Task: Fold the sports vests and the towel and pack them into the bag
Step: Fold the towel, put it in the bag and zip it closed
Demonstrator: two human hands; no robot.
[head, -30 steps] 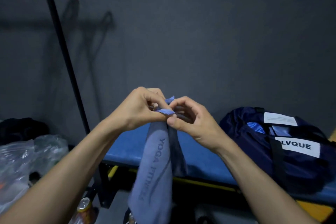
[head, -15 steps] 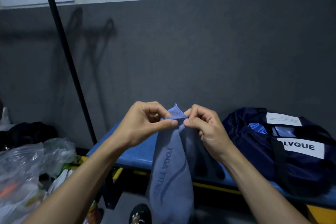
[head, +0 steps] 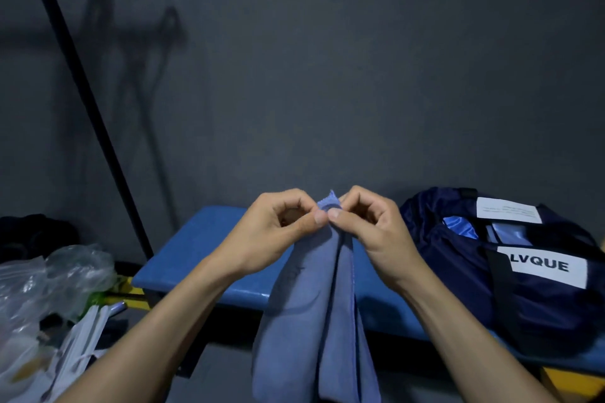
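A blue-grey towel [head: 314, 321] hangs lengthwise in front of me, its top corners brought together. My left hand [head: 278, 232] and my right hand [head: 373, 232] pinch those corners side by side between thumb and fingers, thumbs almost touching. The towel drops past the front of a blue padded bench [head: 203, 255]. A dark navy sports bag [head: 523, 271] with a white label lies open on the bench to the right, with light blue fabric [head: 461, 227] showing inside.
A black pole [head: 82, 101] slants up the grey wall on the left. Clear plastic bags [head: 42, 288] and dark cloth [head: 32, 232] lie at the lower left. A yellow frame part [head: 569, 383] shows under the bench at the right.
The towel's printed face has turned away and it now hangs as two plain panels. Both hands shifted slightly right, still pinching the top corners together.
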